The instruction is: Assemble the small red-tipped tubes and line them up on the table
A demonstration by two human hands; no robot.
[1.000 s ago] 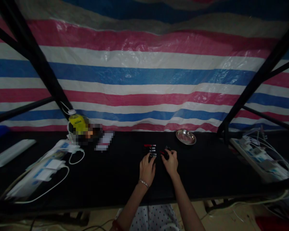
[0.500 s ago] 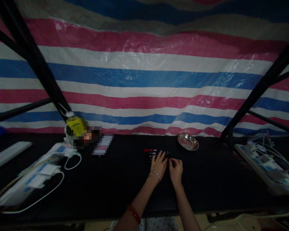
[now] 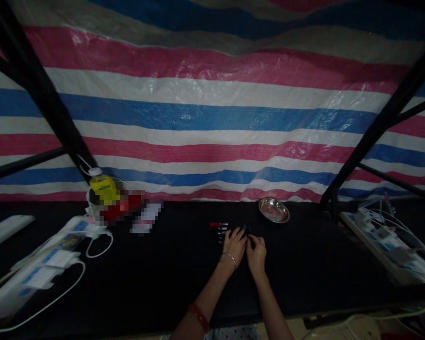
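- Your left hand (image 3: 235,246) lies palm down with fingers slightly spread; whether it grips anything, I cannot tell.
- Your right hand (image 3: 257,251) is drawn in narrow, thumb and fingertips close together; its grip, too, I cannot tell.
- The small black object (image 3: 246,229), too dark to make out fully, sits at 12 o'clock from your hands, right at your fingertips.
- At 10 o'clock, just beside your left fingers, you have a row of slim red and black pieces with silvery ends (image 3: 217,224) on the black tabletop (image 3: 163,278).
- At 1 o'clock, near your hands, stands a round, shiny metal dish (image 3: 274,210).
- Well apart, at 10 o'clock, is a yellow bottle with a white cap (image 3: 104,185).
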